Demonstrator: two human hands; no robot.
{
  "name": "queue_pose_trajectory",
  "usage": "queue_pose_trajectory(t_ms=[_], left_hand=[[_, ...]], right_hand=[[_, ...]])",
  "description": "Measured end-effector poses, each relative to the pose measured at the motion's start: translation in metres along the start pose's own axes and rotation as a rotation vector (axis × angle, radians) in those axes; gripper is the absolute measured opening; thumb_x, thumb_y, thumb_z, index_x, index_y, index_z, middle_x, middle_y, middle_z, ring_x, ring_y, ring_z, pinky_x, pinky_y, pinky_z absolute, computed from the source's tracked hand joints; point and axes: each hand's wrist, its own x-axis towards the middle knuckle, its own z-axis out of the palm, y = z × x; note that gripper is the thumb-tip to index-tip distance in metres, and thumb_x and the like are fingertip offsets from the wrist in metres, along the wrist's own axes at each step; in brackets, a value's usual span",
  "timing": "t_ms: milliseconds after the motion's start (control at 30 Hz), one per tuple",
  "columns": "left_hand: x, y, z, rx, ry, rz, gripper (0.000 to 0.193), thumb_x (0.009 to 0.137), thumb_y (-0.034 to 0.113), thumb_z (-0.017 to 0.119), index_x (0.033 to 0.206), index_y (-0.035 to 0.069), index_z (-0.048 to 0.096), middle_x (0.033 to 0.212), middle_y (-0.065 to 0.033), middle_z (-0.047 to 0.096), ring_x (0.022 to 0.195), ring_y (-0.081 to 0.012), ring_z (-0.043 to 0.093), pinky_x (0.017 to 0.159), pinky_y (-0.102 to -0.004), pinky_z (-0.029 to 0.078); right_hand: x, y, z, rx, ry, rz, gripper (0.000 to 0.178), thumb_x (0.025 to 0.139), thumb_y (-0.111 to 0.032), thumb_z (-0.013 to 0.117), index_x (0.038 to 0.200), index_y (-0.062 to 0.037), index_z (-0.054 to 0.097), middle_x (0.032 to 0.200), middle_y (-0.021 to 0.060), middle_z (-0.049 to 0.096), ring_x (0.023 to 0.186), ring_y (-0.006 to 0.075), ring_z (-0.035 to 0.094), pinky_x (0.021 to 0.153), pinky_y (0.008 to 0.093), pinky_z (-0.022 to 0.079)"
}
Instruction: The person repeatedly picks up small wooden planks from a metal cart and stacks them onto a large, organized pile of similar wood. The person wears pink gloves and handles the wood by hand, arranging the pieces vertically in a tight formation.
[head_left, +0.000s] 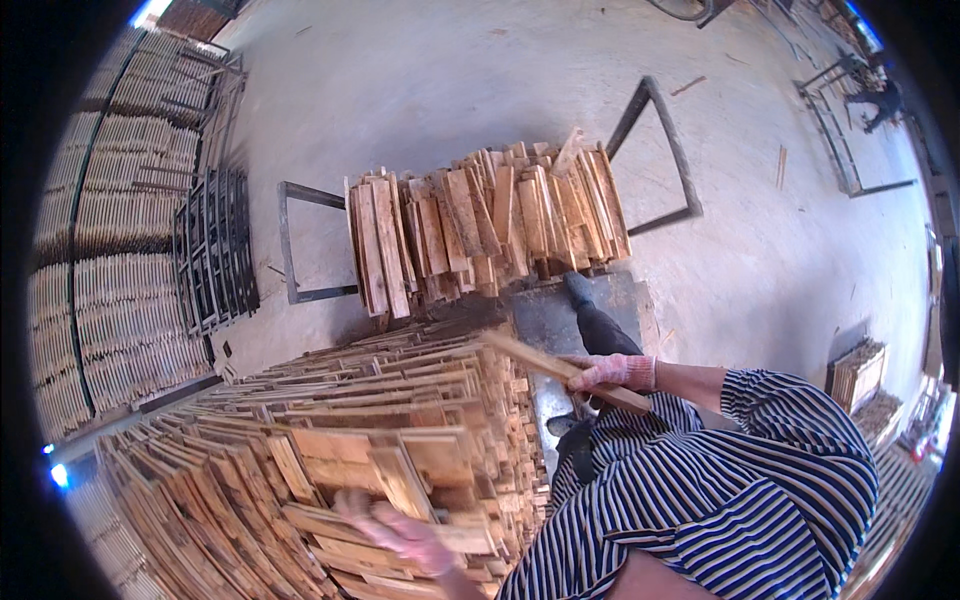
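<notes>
My right hand (pixel 615 372), in a pink glove, grips a long thin wooden slat (pixel 545 363) that slants up to the left over the edge of a big stack of wooden boards (pixel 300 440). My left hand (pixel 400 532), also gloved and blurred by motion, lies on a board at the near side of that stack; its grip is unclear. My striped sleeves and shirt fill the lower right.
A loose pile of short boards (pixel 485 220) rests on a black metal frame (pixel 665 150) ahead. Racks of stacked slats (pixel 120 250) line the left wall. Small crates (pixel 857 375) stand at right. Another person (pixel 882 100) works far at top right.
</notes>
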Motion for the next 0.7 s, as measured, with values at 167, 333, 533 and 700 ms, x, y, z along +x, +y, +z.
queue_pose_trajectory(t_ms=[167,333,533,700], left_hand=[[-0.017,0.117,0.186,-0.505,-0.438,-0.164,0.056,0.098,0.014,0.061,0.147,-0.005,0.044,0.149,-0.0227,0.048,0.139,-0.0352,0.043,0.118,-0.0444,0.031],[-0.048,0.025,0.407,-0.836,-0.627,-1.038,0.078,0.1,0.029,0.066,0.158,0.001,0.022,0.164,-0.0179,0.025,0.151,-0.0286,0.029,0.124,-0.0364,0.025],[0.027,-0.121,0.619,-0.657,-0.693,-0.963,0.087,0.097,0.034,0.069,0.157,-0.007,0.021,0.163,-0.0265,0.025,0.15,-0.0338,0.029,0.125,-0.0377,0.023],[0.091,-0.22,0.765,-0.296,-0.742,-0.648,0.088,0.094,0.043,0.069,0.155,-0.006,0.028,0.161,-0.0266,0.032,0.15,-0.0338,0.031,0.124,-0.0352,0.023]], right_hand=[[0.067,-0.066,-0.105,-0.004,0.438,0.182,0.101,0.08,-0.043,0.082,0.158,-0.0119,0.026,0.086,0.005,0.054,0.066,0.0174,0.057,0.054,0.034,0.052],[0.145,-0.097,-0.237,-0.692,0.815,0.199,0.105,0.075,-0.049,0.081,0.156,-0.0049,0.031,0.089,0.0098,0.066,0.068,0.0179,0.062,0.054,0.0337,0.049],[0.25,-0.145,-0.326,-1.204,1.002,0.292,0.108,0.078,-0.05,0.075,0.161,-0.0094,0.02,0.145,0.0277,0.05,0.128,0.0344,0.057,0.105,0.0463,0.046],[0.377,-0.16,-0.36,-1.054,0.751,0.074,0.105,0.081,-0.05,0.073,0.162,-0.0112,0.019,0.164,0.0219,0.026,0.146,0.0341,0.04,0.113,0.0455,0.039]])
